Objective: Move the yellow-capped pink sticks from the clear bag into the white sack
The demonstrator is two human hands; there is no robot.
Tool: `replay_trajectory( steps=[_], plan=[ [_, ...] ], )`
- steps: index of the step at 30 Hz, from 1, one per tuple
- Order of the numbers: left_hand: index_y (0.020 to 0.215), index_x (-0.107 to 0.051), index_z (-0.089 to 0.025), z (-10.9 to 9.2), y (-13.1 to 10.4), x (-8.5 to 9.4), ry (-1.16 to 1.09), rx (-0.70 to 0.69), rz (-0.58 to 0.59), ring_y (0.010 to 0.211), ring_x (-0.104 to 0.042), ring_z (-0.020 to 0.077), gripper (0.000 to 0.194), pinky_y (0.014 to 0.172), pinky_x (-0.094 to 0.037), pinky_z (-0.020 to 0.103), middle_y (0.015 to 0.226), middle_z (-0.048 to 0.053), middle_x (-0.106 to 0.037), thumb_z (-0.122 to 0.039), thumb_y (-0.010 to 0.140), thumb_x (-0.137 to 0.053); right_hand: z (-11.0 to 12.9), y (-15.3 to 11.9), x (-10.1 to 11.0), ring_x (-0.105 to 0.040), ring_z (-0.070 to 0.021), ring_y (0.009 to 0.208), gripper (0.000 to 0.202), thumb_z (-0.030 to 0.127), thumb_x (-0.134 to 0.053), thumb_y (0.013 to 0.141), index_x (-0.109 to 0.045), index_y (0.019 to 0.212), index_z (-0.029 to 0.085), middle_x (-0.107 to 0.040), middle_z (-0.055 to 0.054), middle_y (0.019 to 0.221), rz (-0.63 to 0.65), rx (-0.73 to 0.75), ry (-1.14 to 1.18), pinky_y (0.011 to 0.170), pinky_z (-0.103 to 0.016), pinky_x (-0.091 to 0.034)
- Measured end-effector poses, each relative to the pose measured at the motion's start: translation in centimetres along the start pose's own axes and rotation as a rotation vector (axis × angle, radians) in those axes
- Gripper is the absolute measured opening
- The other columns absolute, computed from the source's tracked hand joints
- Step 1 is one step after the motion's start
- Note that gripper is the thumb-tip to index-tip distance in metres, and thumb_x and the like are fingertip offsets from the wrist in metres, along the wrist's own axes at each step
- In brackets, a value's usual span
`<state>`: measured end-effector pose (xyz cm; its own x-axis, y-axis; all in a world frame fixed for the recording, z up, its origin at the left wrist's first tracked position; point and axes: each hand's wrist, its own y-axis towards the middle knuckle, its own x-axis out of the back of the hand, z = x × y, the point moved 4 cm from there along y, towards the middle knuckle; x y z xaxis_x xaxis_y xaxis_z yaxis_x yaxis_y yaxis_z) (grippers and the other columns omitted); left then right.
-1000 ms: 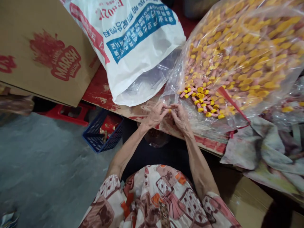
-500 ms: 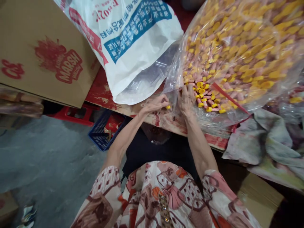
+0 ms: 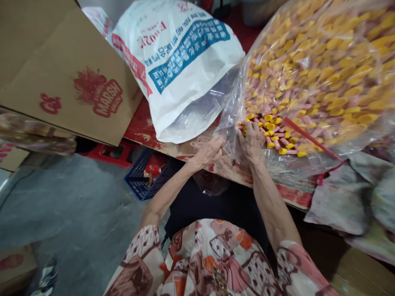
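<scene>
A large clear plastic bag (image 3: 234, 107) lies open towards me, full of small pink pieces with yellow caps (image 3: 279, 142). My right hand (image 3: 251, 144) is at its mouth, fingers bent down among the nearest pieces; a yellow cap shows beside them, and the fingertips are hidden. To its left, my left hand (image 3: 208, 152) is closed over the table edge, near the bag's loose film. Its fingers are pressed together, and whatever they hold is out of sight. A white printed sack (image 3: 191, 70) with a clear liner lies just beyond my left hand.
Both bags rest on a worn red table (image 3: 140, 127). A cardboard box (image 3: 101, 127) stands at the left. Below are a red stool (image 3: 112, 154) and a blue crate (image 3: 135, 181). A stained cloth (image 3: 336, 201) hangs over the right edge.
The view has shifted slightly, moving the scene right and down. The yellow-capped piece seen at my left fingertips no longer shows. My right hand remains at the bag's mouth.
</scene>
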<state>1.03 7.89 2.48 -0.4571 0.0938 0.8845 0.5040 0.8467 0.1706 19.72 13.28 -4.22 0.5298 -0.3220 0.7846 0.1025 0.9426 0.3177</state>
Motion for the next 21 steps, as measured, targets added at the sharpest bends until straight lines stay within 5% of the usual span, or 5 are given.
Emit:
replay_trajectory(
  steps=[4,11,15,18,21],
  plan=[
    [0.095,-0.056,-0.024,-0.5,-1.4,0.6,0.012,0.126,-0.061,0.093,-0.066,0.0221,0.015,0.083,-0.054,0.035,0.105,0.008,-0.068,-0.009,0.094,-0.056,0.3,-0.3,0.3,-0.066,-0.0333,0.120,0.036,0.032,-0.042,0.116,-0.070,0.136,0.020,-0.071,-0.018,0.139,-0.054,0.069,0.054,0.102,-0.045,-0.051],
    [0.096,-0.061,-0.022,0.2,-6.1,1.4,-0.326,0.203,-0.008,0.076,-0.063,0.0156,0.008,0.075,-0.054,0.030,0.091,0.001,-0.068,-0.023,0.104,-0.058,0.6,-0.2,0.1,-0.064,-0.0329,0.127,0.035,0.020,-0.046,0.107,-0.071,0.133,0.019,-0.073,-0.018,0.138,-0.042,0.094,0.032,0.106,-0.046,-0.045],
    [0.090,-0.065,-0.022,0.4,-8.8,1.8,-0.302,0.100,0.087,0.089,-0.068,0.0196,0.017,0.089,-0.058,0.035,0.092,0.003,-0.070,-0.030,0.105,-0.064,0.4,-0.2,0.1,-0.065,-0.0333,0.120,0.025,0.024,-0.052,0.107,-0.071,0.123,0.021,-0.075,-0.016,0.132,-0.037,0.036,0.045,0.102,-0.045,-0.043],
    [0.099,-0.071,-0.023,1.8,-8.1,2.3,-0.244,0.039,0.081,0.106,-0.071,0.0234,0.015,0.102,-0.058,0.040,0.105,0.007,-0.074,-0.034,0.107,-0.066,0.3,-0.4,0.2,-0.065,-0.0329,0.112,0.020,0.028,-0.053,0.108,-0.069,0.118,0.021,-0.076,-0.016,0.128,-0.050,0.005,0.049,0.099,-0.045,-0.043],
    [0.108,-0.070,-0.023,6.0,-4.0,3.7,-0.103,0.183,-0.131,0.113,-0.069,0.0264,0.014,0.109,-0.057,0.045,0.113,0.011,-0.074,-0.033,0.110,-0.061,0.1,-0.4,0.2,-0.065,-0.0321,0.106,0.018,0.032,-0.052,0.110,-0.068,0.112,0.022,-0.076,-0.015,0.123,-0.082,-0.017,0.048,0.097,-0.045,-0.043]
  ],
)
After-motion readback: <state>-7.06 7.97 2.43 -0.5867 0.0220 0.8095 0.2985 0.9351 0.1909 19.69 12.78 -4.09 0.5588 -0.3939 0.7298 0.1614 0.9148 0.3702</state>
